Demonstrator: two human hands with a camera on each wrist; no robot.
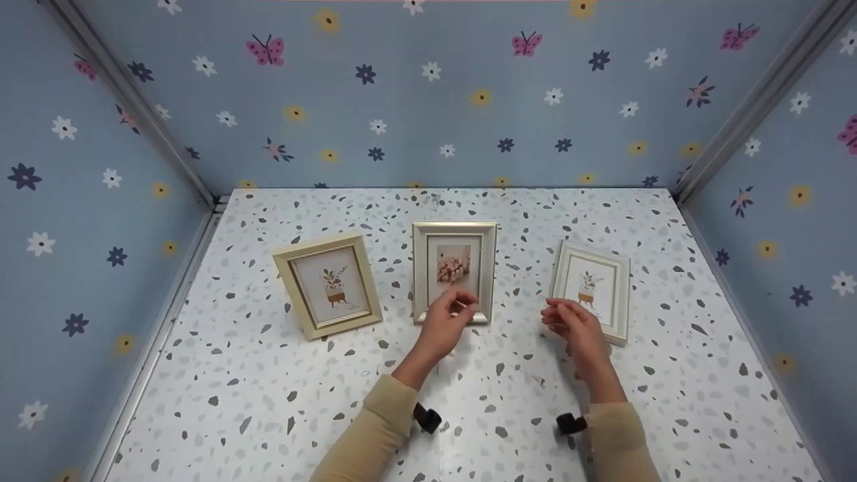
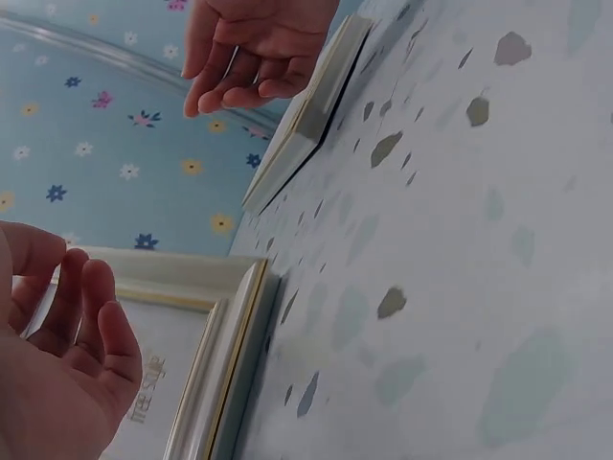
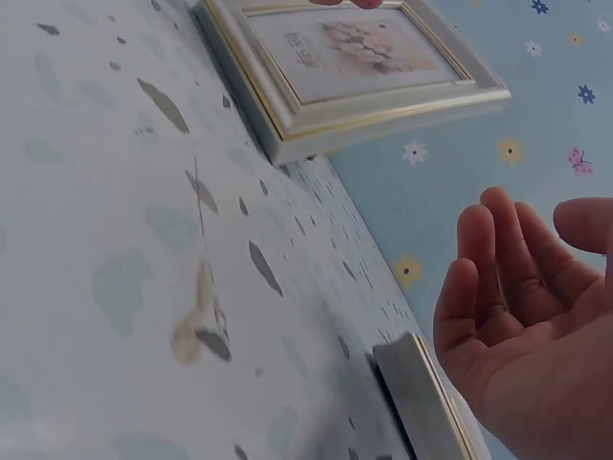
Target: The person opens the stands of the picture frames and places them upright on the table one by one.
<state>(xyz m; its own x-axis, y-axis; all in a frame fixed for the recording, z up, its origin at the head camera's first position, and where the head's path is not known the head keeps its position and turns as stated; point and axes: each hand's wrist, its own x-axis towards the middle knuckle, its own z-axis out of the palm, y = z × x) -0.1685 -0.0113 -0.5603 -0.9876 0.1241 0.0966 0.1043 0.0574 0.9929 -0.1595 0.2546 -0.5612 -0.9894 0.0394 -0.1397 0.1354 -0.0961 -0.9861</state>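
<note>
Three picture frames stand in a row. The middle picture frame (image 1: pixel 420 268) has a silvery border and a photo of pink flowers. My left hand (image 1: pixel 447 325) is before its lower edge with loosely bent fingers and nothing in them, overlapping the frame in the head view. To the right, a pale picture frame (image 1: pixel 596 269) with a plant-pot print leans back at an angle. My right hand (image 1: pixel 577 328) hovers by its lower left side, palm facing inward, fingers relaxed and holding nothing. On the left is a cream-gold picture frame (image 1: pixel 300 284) with a similar print, away from both hands.
The tabletop (image 1: pixel 469 408) is white with grey speckles. Blue flowered walls (image 1: pixel 428 114) enclose it at the back and both sides, with metal rails (image 1: pixel 756 94) at the corners. Dark camera mounts (image 1: pixel 428 418) sit at both wrists.
</note>
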